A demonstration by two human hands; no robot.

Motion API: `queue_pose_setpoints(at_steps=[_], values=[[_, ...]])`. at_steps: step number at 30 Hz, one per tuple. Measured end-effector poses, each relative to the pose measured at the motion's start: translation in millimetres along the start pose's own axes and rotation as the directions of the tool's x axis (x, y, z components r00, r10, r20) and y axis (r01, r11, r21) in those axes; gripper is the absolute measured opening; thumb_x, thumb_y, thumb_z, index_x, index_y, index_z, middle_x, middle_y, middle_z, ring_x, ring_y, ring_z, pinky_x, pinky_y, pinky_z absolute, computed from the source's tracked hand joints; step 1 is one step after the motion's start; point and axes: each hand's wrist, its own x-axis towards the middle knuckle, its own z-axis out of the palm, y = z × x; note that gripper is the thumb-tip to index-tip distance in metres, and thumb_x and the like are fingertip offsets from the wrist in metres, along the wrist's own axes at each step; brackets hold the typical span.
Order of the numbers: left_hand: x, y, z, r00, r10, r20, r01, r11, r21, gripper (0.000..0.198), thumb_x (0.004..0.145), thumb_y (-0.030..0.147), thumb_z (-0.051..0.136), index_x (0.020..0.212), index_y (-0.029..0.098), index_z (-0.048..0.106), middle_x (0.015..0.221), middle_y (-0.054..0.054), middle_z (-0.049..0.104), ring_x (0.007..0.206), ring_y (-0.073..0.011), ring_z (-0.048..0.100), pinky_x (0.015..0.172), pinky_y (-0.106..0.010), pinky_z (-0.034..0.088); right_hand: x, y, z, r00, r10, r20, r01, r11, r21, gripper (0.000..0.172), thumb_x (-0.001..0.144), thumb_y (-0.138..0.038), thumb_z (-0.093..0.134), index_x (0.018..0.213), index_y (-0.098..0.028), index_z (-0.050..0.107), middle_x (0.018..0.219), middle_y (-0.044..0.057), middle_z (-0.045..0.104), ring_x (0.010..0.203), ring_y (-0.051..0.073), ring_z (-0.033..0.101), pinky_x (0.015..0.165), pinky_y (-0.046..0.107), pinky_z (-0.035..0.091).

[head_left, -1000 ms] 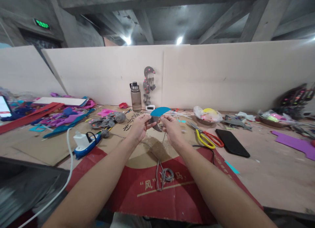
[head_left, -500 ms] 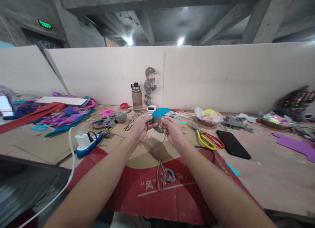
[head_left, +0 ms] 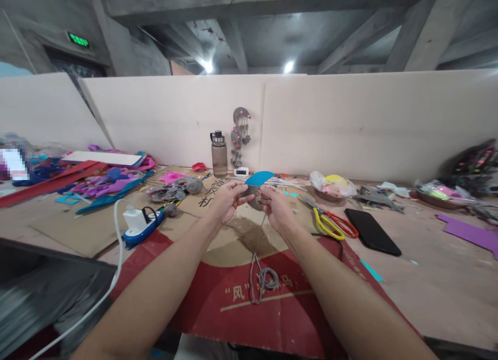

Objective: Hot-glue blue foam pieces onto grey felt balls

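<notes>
Above the middle of the table, both my hands pinch one small craft piece (head_left: 257,179), blue on top and grey below. My left hand (head_left: 227,200) is closed on its left side and my right hand (head_left: 275,207) is closed on its right side. A thin grey string hangs from the piece down to a coil of grey cord (head_left: 263,278) lying on the red-and-tan cardboard sheet (head_left: 295,308) under my arms.
Yellow-and-red scissors (head_left: 330,222) and a black phone (head_left: 372,238) lie to the right. A water bottle (head_left: 219,154) stands at the back wall. A blue-and-white glue gun (head_left: 140,226) with a white cable sits at left among purple and blue scraps.
The hands stay pinched on the piece. The view has shifted slightly, so everything sits a little further right in the picture.
</notes>
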Motion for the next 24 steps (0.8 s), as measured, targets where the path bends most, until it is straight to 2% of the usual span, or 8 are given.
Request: queue_pose_setpoints(at_steps=[6, 12, 15, 20, 24], values=[[1.4, -1.8, -3.6, 1.0, 0.015, -0.025, -0.015, 1.0, 0.011, 0.014, 0.069, 0.02, 0.07, 0.076, 0.012, 0.061, 0.082, -0.005, 0.067, 0.073, -0.0146, 0.068, 0.066, -0.023, 0.057, -2.3, -0.9, 2.9, 0.999, 0.006, 0.042, -0.008, 0.999, 0.032, 0.03, 0.056, -0.033, 0.072, 0.064, -0.019, 0.047, 0.057, -0.006, 0.046, 0.043, 0.003, 0.018, 0.042, 0.021, 0.008], [3.2, -3.1, -5.4, 0.999, 0.011, -0.043, -0.01, 1.0, 0.018, 0.012, 0.068, 0.019, 0.068, 0.076, 0.013, 0.061, 0.078, -0.004, 0.068, 0.069, -0.014, 0.068, 0.06, -0.021, 0.056, -4.8, -1.0, 5.4, 0.999, -0.006, 0.043, 0.01, 0.997, -0.078, 0.026, 0.06, -0.036, 0.068, 0.063, -0.019, 0.049, 0.05, -0.008, 0.041, 0.041, 0.003, 0.017, 0.04, 0.021, 0.009], [3.8, -3.4, -6.3, 0.999, 0.008, -0.046, -0.008, 1.0, -0.001, 0.01, 0.068, 0.018, 0.067, 0.074, 0.013, 0.061, 0.076, -0.004, 0.068, 0.067, -0.0142, 0.068, 0.057, -0.02, 0.056, -4.9, -0.6, 6.3, 0.999, -0.035, 0.036, 0.039, 0.994, -0.105, 0.026, 0.062, -0.037, 0.067, 0.065, -0.019, 0.049, 0.052, -0.007, 0.045, 0.04, 0.003, 0.019, 0.039, 0.021, 0.012], [2.6, -1.1, -4.9, 1.0, 0.02, -0.009, -0.02, 1.0, -0.015, 0.011, 0.07, 0.018, 0.069, 0.075, 0.012, 0.062, 0.078, -0.004, 0.068, 0.072, -0.0142, 0.068, 0.063, -0.02, 0.056, -0.6, 2.6, 2.2, 0.99, -0.143, 0.009, 0.142, 0.973, -0.182, 0.024, 0.066, -0.038, 0.067, 0.068, -0.019, 0.053, 0.06, -0.006, 0.05, 0.043, 0.004, 0.027, 0.039, 0.02, 0.017], [1.7, 0.1, -2.3, 1.0, 0.006, 0.016, -0.006, 1.0, -0.009, 0.012, 0.069, 0.014, 0.069, 0.077, 0.01, 0.062, 0.083, -0.007, 0.069, 0.077, -0.0158, 0.069, 0.069, -0.021, 0.056, 3.1, 6.2, -2.6, 0.982, -0.191, 0.012, 0.188, 0.952, -0.243, 0.023, 0.069, -0.038, 0.065, 0.067, -0.018, 0.054, 0.06, -0.006, 0.046, 0.044, 0.004, 0.026, 0.041, 0.021, 0.017]])
